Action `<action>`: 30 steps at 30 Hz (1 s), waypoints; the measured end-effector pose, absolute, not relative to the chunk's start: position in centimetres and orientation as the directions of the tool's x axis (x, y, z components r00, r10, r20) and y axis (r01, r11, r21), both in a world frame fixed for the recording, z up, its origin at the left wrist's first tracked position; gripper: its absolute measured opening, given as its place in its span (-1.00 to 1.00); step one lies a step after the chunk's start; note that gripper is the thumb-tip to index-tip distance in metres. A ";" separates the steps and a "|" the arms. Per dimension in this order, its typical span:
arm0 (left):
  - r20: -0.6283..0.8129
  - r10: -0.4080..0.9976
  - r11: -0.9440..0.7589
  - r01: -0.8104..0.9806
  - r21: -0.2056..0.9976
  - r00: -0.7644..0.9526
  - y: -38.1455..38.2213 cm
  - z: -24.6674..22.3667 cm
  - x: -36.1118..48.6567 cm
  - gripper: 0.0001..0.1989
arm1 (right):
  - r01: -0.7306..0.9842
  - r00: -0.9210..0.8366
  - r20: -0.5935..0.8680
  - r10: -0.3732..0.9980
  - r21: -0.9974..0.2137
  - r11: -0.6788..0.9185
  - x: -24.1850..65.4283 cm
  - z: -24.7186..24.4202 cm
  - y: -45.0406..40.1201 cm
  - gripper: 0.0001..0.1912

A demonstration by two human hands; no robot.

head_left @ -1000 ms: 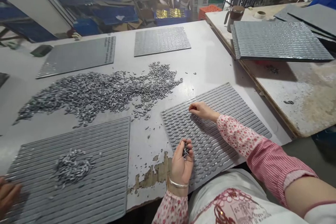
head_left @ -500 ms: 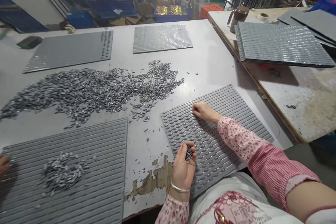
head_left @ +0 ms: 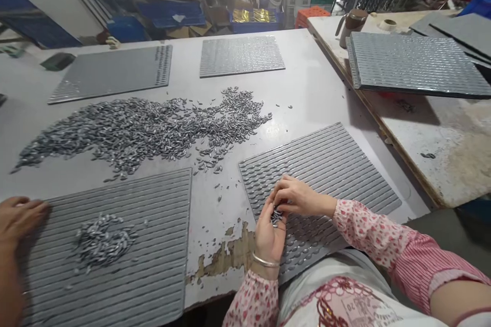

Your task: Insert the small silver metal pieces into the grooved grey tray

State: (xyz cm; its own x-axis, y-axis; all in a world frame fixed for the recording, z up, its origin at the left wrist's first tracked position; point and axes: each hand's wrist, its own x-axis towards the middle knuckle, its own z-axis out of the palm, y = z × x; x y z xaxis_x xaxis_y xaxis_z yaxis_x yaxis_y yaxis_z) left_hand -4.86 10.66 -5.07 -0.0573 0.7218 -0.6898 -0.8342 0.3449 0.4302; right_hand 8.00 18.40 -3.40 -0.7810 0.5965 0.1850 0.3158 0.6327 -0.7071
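Note:
My left hand [head_left: 268, 237] is cupped over the near left edge of a grey grooved tray [head_left: 337, 163] and holds a small handful of grey metal pieces [head_left: 274, 216]. My right hand [head_left: 297, 198] reaches back to it, fingertips pinching at those pieces in the palm. Part of the tray's rows near my hands hold seated pieces. A large loose pile of the same pieces [head_left: 141, 130] spreads across the table to the left.
A second grooved tray [head_left: 153, 245] with a small heap of pieces lies at the near left, where another person's hand [head_left: 17, 217] rests. Two more trays [head_left: 241, 56] lie at the table's far side. A side table [head_left: 441, 127] with stacked trays stands to the right.
My right hand has drawn back from the tray's upper rows to my left palm. The other person's hand has come further onto the near-left tray.

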 end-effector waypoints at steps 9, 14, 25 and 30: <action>-0.650 0.760 0.361 -0.831 0.423 -0.001 11.7 -4.0 -4.8 -0.82 | 0.194 -0.602 0.124 0.789 -0.936 0.295 8.5 -4.0 18.0 -0.85; -0.654 0.756 0.330 -0.851 0.409 -0.021 14.2 -4.5 -7.2 -0.90 | -0.099 -0.277 -0.055 0.959 -0.991 -0.086 8.3 -5.0 21.0 -0.78; -0.516 0.836 0.093 -0.879 0.468 -0.186 20.8 -7.2 -13.5 -0.89 | 0.398 -0.317 -0.120 0.941 -0.917 0.017 7.0 -6.6 26.7 -0.90; -0.425 0.902 0.130 -0.889 0.440 -0.079 20.2 -8.5 -14.0 -0.89 | 0.650 -0.460 -0.075 0.885 -0.708 0.278 6.6 -6.2 27.3 -0.89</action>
State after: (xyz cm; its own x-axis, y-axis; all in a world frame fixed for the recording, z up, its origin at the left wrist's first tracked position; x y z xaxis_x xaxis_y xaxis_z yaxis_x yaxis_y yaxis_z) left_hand -13.98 20.19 -8.50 -0.0787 0.9017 -0.4251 -0.8886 0.1299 0.4399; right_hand 6.60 27.28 -6.17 -0.4597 0.8849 -0.0745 0.6495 0.2778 -0.7077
